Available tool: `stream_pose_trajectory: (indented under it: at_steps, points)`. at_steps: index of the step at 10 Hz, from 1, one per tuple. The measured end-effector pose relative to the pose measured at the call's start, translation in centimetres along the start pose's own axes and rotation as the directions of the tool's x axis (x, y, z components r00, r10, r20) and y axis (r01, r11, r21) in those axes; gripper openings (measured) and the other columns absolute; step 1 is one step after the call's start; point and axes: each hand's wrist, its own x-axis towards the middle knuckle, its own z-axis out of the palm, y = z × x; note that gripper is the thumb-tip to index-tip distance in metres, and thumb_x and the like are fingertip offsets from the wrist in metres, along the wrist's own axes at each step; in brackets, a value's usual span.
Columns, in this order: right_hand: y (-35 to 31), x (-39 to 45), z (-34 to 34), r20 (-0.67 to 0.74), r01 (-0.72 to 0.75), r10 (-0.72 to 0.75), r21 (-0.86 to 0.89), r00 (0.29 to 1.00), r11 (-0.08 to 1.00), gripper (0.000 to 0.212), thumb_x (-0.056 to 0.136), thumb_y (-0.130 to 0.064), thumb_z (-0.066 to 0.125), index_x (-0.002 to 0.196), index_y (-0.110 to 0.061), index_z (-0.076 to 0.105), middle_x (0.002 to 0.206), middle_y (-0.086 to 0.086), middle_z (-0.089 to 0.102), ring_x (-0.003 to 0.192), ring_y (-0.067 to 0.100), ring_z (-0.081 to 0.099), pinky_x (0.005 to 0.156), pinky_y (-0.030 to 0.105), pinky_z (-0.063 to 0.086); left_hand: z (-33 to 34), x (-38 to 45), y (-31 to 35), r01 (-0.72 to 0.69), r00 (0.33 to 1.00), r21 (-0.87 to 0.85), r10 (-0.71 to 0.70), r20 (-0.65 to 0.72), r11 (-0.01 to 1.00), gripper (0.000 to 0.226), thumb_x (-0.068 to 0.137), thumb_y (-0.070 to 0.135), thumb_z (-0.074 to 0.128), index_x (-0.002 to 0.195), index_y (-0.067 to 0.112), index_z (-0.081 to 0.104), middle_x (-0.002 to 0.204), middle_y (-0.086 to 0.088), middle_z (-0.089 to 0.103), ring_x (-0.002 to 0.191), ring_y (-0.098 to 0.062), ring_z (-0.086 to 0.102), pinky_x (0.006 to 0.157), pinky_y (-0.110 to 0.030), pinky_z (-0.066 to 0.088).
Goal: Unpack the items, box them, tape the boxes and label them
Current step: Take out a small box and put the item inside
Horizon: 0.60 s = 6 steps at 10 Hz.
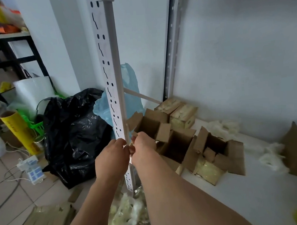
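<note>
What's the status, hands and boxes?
Both hands, left and right, pinching something small, unclear. Open boxes on shelf, untaped. Shelf post directly ahead.

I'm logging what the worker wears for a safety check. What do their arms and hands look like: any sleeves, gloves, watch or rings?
Both forearms are bare right up to the bottom edge of the picture, so no sleeves show. The left hand and right hand wear no gloves. No watch, bracelet or ring shows, though the fingers are mostly hidden behind the backs of the hands.
</note>
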Motion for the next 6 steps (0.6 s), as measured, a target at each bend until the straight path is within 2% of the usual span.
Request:
stream_pose_trajectory:
  at_steps: [1,2,3,4,5,6]
  points:
    - [1.3,2.2,-1.4,-0.049,-0.022,0.018,-0.074,0.999,0.997,0.041,0.098,-0.017,0.049,0.136,-0.002,0.048,0.132,0.016,0.058,0.065,0.013,0.052,0.053,0.025,0.041,0.3,0.2,-0.3,0.027,1.000,-0.033,-0.027,-0.003,0.999,0.020,0.098,0.035,0.045,0.100,0.026,0.063,0.094,0.008,0.057,0.084,-0.017,0.057,0.065,-0.031,0.044]
    - [2.1,2.6,-3.2,-0.088,-0.109,0.092,-0.206,0.992,0.972,0.045,0.098,-0.038,0.054,0.130,-0.007,0.054,0.126,0.009,0.062,0.074,0.013,0.054,0.060,0.027,0.044,0.7,0.3,-0.6,0.047,0.998,-0.075,-0.050,-0.031,0.996,0.022,0.098,0.034,0.046,0.094,0.023,0.064,0.091,0.008,0.057,0.079,-0.017,0.055,0.064,-0.030,0.040]
    - [2.8,2.2,-3.9,0.016,-0.197,0.206,-0.234,0.978,0.952,0.054,0.090,-0.061,0.054,0.118,-0.016,0.062,0.105,-0.001,0.062,0.074,0.012,0.054,0.061,0.026,0.045,1.1,0.0,-0.5,0.066,0.997,-0.125,-0.071,-0.034,0.990,0.021,0.098,0.035,0.047,0.096,0.026,0.065,0.093,0.010,0.058,0.078,-0.015,0.051,0.064,-0.030,0.036]
    - [1.9,1.0,-4.8,0.081,-0.207,0.242,-0.307,0.967,0.929,0.049,0.089,-0.058,0.057,0.109,-0.014,0.065,0.097,0.003,0.060,0.063,0.014,0.046,0.080,0.033,0.054,1.2,-0.4,0.5,0.054,0.997,-0.174,-0.064,-0.053,0.983,0.021,0.098,0.035,0.049,0.099,0.025,0.067,0.095,0.008,0.060,0.078,-0.014,0.050,0.064,-0.029,0.035]
    - [-1.3,-0.9,-5.9,0.096,-0.086,0.132,-0.384,0.987,0.919,0.034,0.093,-0.043,0.058,0.103,-0.011,0.066,0.087,0.008,0.064,0.065,0.017,0.055,0.070,0.031,0.055,0.6,-1.0,2.3,0.013,0.997,-0.203,-0.029,-0.074,0.979,0.023,0.098,0.034,0.049,0.100,0.021,0.068,0.097,0.004,0.062,0.079,-0.015,0.049,0.066,-0.030,0.037]
    - [-4.7,-2.2,-8.4,0.055,0.075,-0.054,-0.505,0.997,0.860,0.026,0.095,-0.031,0.057,0.103,-0.008,0.067,0.090,0.008,0.068,0.077,0.020,0.063,0.079,0.036,0.058,0.0,-2.0,5.1,-0.074,0.993,-0.210,0.053,-0.103,0.975,0.022,0.098,0.033,0.049,0.102,0.022,0.067,0.098,0.004,0.064,0.080,-0.015,0.051,0.067,-0.031,0.042]
